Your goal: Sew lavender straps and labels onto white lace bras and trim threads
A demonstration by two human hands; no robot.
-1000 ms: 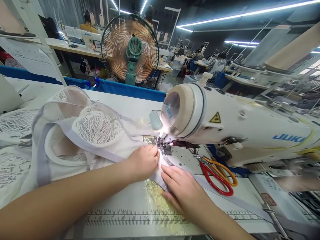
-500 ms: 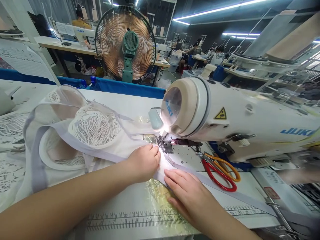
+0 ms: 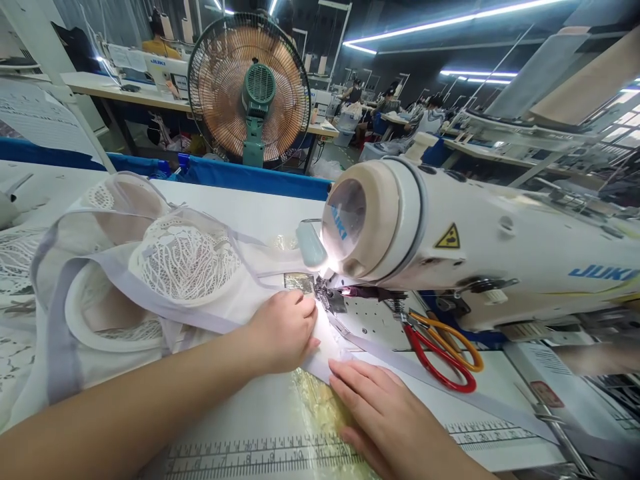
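A white lace bra [image 3: 187, 263] with pale lilac edging is spread over the table, its band running to the sewing machine's presser foot [image 3: 324, 293]. Closed beside the foot, my left hand [image 3: 284, 330] pinches the bra's fabric, thumb tucked below the fingers. My right hand [image 3: 383, 407] lies flat, with outstretched fingertips on the fabric's near edge. A pale lilac tape [image 3: 450, 387] runs from the right towards the foot. The sewing machine [image 3: 470, 247] reaches in from the right, its lamp lighting the needle area. What the left fingertips touch is partly hidden.
Scissors [image 3: 445, 353] with red and orange handles lie right of the needle plate. A printed ruler [image 3: 250, 457] and yellowish tape [image 3: 315, 400] mark the near edge. A fan [image 3: 250, 90] stands behind the blue cloth trough [image 3: 235, 177]. Several people work farther back.
The bra has shifted slightly left in view. My left thumb now shows below the fingers, and my right hand sits a little lower. The view has tilted slightly.
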